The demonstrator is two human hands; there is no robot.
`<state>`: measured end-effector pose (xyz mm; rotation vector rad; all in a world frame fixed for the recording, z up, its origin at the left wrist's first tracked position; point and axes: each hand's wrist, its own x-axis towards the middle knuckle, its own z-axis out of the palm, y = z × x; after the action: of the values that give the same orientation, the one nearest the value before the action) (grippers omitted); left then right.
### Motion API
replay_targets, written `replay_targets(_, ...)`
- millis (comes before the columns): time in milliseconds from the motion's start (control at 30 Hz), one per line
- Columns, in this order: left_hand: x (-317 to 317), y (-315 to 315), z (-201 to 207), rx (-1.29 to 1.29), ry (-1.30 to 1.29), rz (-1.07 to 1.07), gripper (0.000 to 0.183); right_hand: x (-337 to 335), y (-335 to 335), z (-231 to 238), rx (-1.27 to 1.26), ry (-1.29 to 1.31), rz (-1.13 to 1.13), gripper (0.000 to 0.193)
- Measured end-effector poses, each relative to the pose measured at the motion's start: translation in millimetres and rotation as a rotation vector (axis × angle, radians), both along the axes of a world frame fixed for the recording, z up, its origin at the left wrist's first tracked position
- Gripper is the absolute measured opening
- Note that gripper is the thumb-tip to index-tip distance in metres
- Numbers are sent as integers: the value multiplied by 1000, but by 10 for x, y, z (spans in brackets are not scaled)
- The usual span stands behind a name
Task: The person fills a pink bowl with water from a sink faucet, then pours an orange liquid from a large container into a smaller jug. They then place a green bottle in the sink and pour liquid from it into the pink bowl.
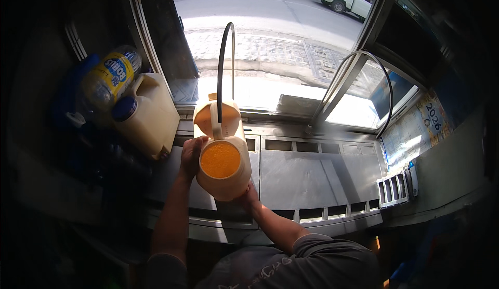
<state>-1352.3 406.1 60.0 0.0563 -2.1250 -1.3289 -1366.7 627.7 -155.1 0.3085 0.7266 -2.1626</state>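
Note:
A cream plastic jug (pixel 234 182) with a wide round mouth is held over the metal counter. Its mouth faces me, and orange, frothy-looking contents (pixel 221 160) show inside. My left hand (pixel 193 155) grips the jug's left side beside the mouth. Low on the right side, my right hand (pixel 250 197) supports it, the fingers partly hidden beneath. Beyond the mouth is the jug's built-in handle. A black hose (pixel 223 65) arches down from a thin upright, its end appearing in front of the handle; I cannot tell whether they touch.
Left of me stand another cream jug (pixel 150 117) with a blue cap and a clear bottle (pixel 115 75) with a yellow label. The counter (pixel 317 177) has slotted edges. At right are a second curved hose (pixel 389 83), a grey rack (pixel 393 190) and a calendar (pixel 431 117).

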Motion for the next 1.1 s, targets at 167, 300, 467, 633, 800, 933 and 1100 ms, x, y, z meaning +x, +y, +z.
replay_targets(167,23,-2,21,47,-72,-44,67,63,24,-3,95,-25,2,54)
replay_targets(300,179,64,-5,-41,-74,6,71,201,189,-25,377,-15,40,54)
replay_targets(467,493,187,-2,-130,-91,-5,69,512,331,-47,397,-160,-86,59)
replay_targets(633,911,393,-28,-194,-60,52,68,956,460,-15,326,-114,-155,54)
replay_targets(800,1393,737,11,-178,-109,89,71,1454,759,96,359,-11,-132,45)
replay_targets(933,1769,1079,57,-212,-93,50,66,1808,1066,169,428,-155,-129,46)
replay_targets(1100,2156,1456,96,-294,-54,-67,52,2118,1407,200,450,-107,-297,49)
